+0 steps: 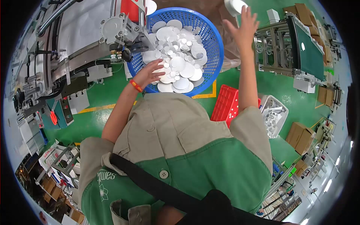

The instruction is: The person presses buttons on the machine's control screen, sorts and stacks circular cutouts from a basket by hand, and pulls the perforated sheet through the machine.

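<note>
A blue plastic basket (216, 48) holds a heap of white and grey discs (178, 63) of different sizes. Over the basket's left part, near the discs, is my left hand (150, 74), fingers apart and holding nothing; an orange-red band circles its wrist. My right hand (243, 28) is raised to the right of the basket with its fingers spread. Just beyond its fingertips is a white round piece (236, 6), apart from the palm.
A metal machine (112, 30) stands at the left, close to the basket. Brown plastic sheeting (210, 15) lies behind the basket. A red crate (225, 103) and a white bin (283, 112) of pieces are at lower right. Farther right stands a green conveyor (307, 52).
</note>
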`<state>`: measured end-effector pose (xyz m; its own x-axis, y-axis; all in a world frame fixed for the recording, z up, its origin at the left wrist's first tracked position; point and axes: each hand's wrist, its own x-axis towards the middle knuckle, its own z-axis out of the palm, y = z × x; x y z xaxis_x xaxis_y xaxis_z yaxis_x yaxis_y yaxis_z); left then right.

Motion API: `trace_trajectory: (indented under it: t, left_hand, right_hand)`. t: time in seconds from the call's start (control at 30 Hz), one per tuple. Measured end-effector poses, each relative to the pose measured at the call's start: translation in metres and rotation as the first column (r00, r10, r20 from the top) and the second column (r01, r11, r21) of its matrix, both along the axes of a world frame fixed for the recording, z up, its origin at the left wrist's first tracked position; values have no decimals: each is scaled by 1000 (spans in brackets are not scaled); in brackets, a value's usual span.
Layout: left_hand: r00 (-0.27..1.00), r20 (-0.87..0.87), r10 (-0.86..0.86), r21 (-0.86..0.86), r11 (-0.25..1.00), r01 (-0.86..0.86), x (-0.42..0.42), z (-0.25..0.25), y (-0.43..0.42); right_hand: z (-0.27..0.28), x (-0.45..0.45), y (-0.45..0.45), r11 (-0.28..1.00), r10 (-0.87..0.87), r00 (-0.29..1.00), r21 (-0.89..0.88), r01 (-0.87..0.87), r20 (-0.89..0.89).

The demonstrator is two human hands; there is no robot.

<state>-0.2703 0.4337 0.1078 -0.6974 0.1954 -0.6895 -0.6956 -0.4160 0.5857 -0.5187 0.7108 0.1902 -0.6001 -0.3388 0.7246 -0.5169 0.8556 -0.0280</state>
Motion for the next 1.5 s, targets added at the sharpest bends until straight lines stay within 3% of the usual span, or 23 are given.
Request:
trace_trajectory:
  t: [0.07,0.13,0.2,0.23,0.3,0.4,0.53,0.6,0.63,0.7,0.77,0.8,0.83,0.9,0.97,1.0,1.07,1.17,1.2,1.27,1.37,1.43,1.5]
  left_hand:
    - [1000,1,18,-19,1000,-18,9,-9,-10]
    - [1000,11,26,-13,1000,-26,24,-23,-20]
    - [997,61,36,-66,997,-32,31,-26,-23]
    - [997,67,32,-80,996,-27,34,-27,-23]
    - [998,54,-16,-126,992,23,36,-22,-21]
    - [965,132,-226,-284,924,255,40,-46,-18]
    - [881,262,-394,-383,795,470,26,-62,9]
    - [830,117,-546,-472,705,530,21,-100,5]
    - [907,227,-355,-329,848,415,13,-101,11]
    - [834,256,-488,-14,861,508,13,-118,10]
    - [852,280,-443,-203,840,503,15,-90,26]
    - [877,276,-393,-323,821,470,14,-69,30]
    - [886,179,-428,-463,758,460,15,-69,27]
    - [952,-38,-302,-554,800,232,20,-67,19]
    - [957,-56,-286,-514,829,218,13,-42,8]
    - [960,-74,-270,-472,857,205,10,-34,3]
    - [948,-192,-255,-466,873,141,9,-63,-2]
    - [933,-295,-205,-431,900,61,3,-56,11]
    - [922,-350,-167,-369,929,28,-1,-56,15]
    - [938,-342,-56,-310,949,-57,-12,-34,27]
    - [947,-308,87,-223,962,-161,-21,-23,35]
    - [937,-322,139,-247,943,-225,-22,-31,32]
    - [937,-330,110,-430,866,-253,-21,-36,19]
  right_hand:
    - [-45,11,3,913,352,906,-300,-278,233]
    - [-71,59,-6,927,359,442,-370,-65,822]
    - [-126,95,-8,923,123,140,-61,-379,983]
    - [-147,115,-9,823,-8,80,52,-566,997]
    - [-154,153,-24,747,-354,9,288,-599,935]
    - [-163,195,-35,771,-333,242,411,-487,911]
    - [-174,214,-49,853,-285,233,357,-381,930]
    - [-180,201,-54,897,-237,-59,195,-396,970]
    - [-194,199,-52,969,-47,-181,0,-249,982]
    - [-218,207,-52,939,336,-398,-336,71,854]
    - [-248,214,-58,941,314,-427,-219,259,848]
    - [-221,212,-59,859,481,-493,-276,432,725]
    - [-206,209,-60,747,637,-514,-295,596,574]
    - [-180,199,-55,721,604,-328,-322,614,727]
    - [-154,179,-41,892,356,158,-385,238,921]
    - [-179,165,-31,864,403,257,-458,208,878]
    - [-155,153,-31,712,560,76,-526,465,825]
    - [-126,143,-37,614,667,-58,-503,609,743]
    - [-123,142,-38,614,666,-56,-504,607,744]
    - [-117,141,-42,643,727,-296,-465,609,619]
    - [-121,148,-51,821,569,-416,-461,338,709]
    - [-111,144,-45,904,423,-334,-419,86,843]
    - [-111,136,-31,900,418,-13,-416,-126,908]
